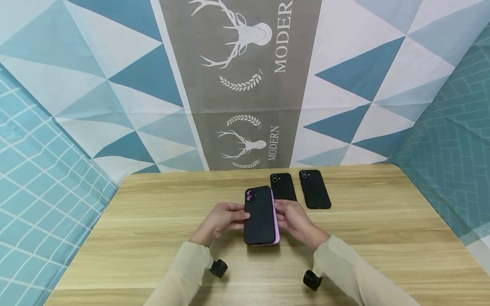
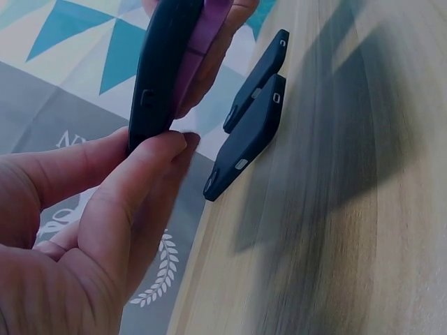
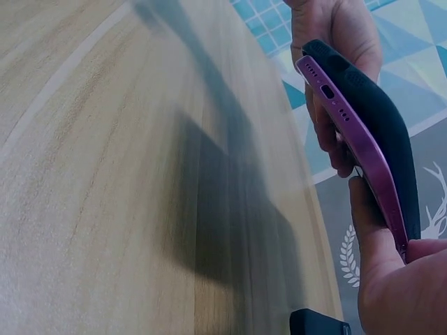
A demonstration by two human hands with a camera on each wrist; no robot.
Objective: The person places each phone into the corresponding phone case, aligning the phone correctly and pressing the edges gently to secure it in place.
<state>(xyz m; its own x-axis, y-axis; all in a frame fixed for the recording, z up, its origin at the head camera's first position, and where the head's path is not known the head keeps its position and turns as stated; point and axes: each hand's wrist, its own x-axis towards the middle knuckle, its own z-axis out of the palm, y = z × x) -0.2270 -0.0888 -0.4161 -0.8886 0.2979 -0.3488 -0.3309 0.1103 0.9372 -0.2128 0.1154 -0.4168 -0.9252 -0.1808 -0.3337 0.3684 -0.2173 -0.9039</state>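
Above the table, my left hand [image 1: 226,221] pinches a black phone case [image 1: 259,219] by its left edge, thumb on the back. From the other side my right hand [image 1: 294,219] grips a pink-purple phone [image 1: 277,236] along its right edge. The case overlaps most of the phone in the head view, and pink shows through the camera cutout. Seen from the right wrist, the port end of the phone [image 3: 356,143] sits outside the case [image 3: 387,125], with the two bodies at a slight angle. The left wrist view shows the phone [image 2: 202,42] jutting past the case's side.
Behind the hands, two more black phone cases [image 1: 283,187] [image 1: 315,189] lie side by side on the wooden table [image 1: 153,242]. A patterned cloth wall [image 1: 245,97] rises at the table's back edge. Small black devices [image 1: 219,268] [image 1: 312,280] hang at both wrists.
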